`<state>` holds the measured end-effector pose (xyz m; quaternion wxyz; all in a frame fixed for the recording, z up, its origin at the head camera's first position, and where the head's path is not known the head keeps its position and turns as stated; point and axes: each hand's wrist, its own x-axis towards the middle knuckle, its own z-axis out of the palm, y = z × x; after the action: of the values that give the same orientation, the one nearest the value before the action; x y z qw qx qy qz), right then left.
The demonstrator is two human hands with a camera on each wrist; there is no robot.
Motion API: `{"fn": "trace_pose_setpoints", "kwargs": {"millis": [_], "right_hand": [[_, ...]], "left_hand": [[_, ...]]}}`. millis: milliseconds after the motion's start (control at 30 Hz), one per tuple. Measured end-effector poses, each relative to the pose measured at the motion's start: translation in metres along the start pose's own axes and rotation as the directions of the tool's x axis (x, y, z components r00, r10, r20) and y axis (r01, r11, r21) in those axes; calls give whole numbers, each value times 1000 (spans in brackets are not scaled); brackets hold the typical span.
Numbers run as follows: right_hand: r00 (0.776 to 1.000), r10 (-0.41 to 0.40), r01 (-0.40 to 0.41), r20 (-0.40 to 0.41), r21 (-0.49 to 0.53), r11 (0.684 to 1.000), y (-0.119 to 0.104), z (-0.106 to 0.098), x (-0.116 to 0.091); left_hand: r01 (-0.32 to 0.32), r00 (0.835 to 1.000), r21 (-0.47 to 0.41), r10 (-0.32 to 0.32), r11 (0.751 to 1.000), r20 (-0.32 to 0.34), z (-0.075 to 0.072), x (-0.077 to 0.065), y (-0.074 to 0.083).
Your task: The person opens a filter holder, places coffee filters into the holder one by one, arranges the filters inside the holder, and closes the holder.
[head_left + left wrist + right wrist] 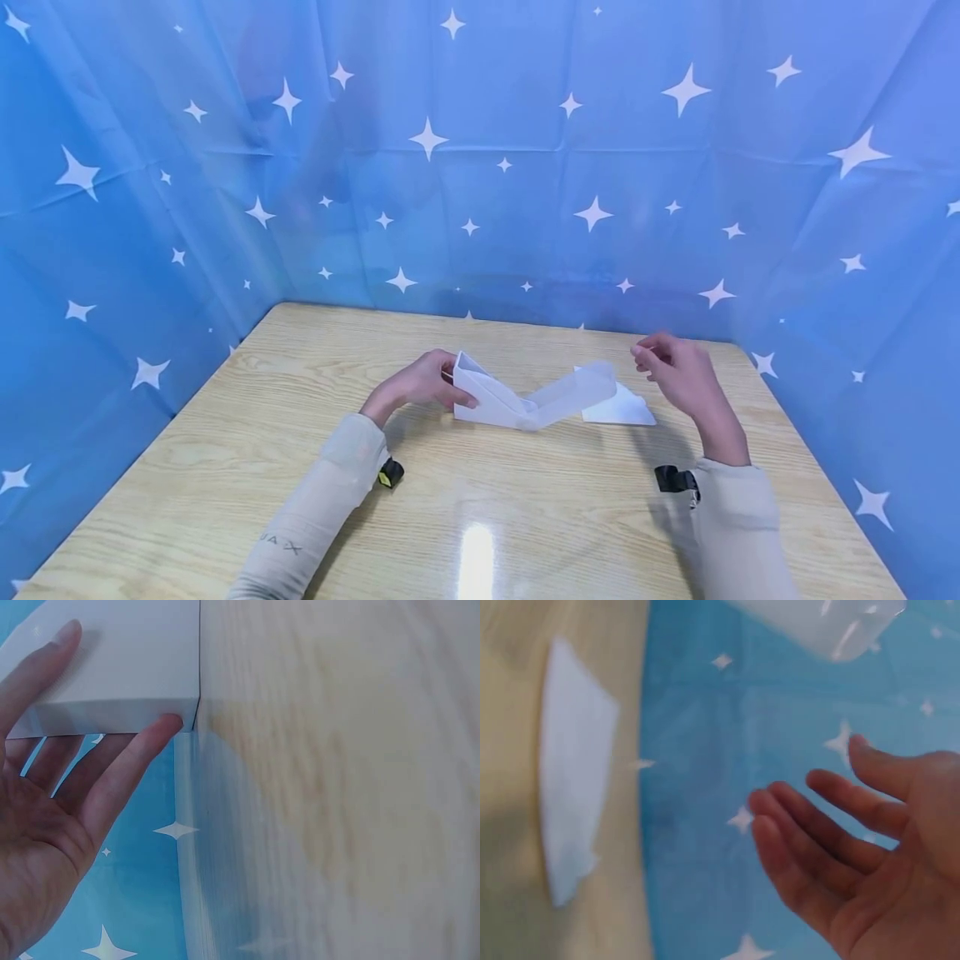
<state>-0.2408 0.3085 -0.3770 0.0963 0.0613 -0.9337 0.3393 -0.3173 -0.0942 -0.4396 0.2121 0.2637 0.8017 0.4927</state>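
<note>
On the table stands a white, box-like piece (487, 398) with an open, slanted top. My left hand (426, 382) grips its left end, the thumb on its broad face and the fingers at the narrow side, as the left wrist view shows. From its right end a translucent, plastic-looking flap (573, 393) slants up to the right; its edge (840, 630) also appears atop the right wrist view. Behind the flap lies a flat white piece (621, 407), paper-like. My right hand (678, 371) hangs in the air right of the flap, fingers loosely bent, holding nothing.
A light wood-grain table (420, 517) bears everything. A blue cloth with white stars (510, 200) hangs along its back and sides. Dark straps (677, 480) sit at both sleeve cuffs.
</note>
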Motion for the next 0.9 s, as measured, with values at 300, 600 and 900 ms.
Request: {"fn": "trace_pose_setpoints", "kwargs": {"millis": [300, 600, 900], "right_hand": [[976, 134, -110, 170, -146, 983, 37, 18, 8], [963, 219, -186, 158, -197, 962, 41, 26, 9], [966, 234, -209, 111, -195, 958, 52, 36, 8]], "left_hand": [[8, 1000, -7, -8, 1000, 5, 0, -2, -1], [15, 1000, -1, -15, 1000, -6, -1, 1, 2], [12, 1000, -5, -12, 1000, -1, 0, -1, 1]]}}
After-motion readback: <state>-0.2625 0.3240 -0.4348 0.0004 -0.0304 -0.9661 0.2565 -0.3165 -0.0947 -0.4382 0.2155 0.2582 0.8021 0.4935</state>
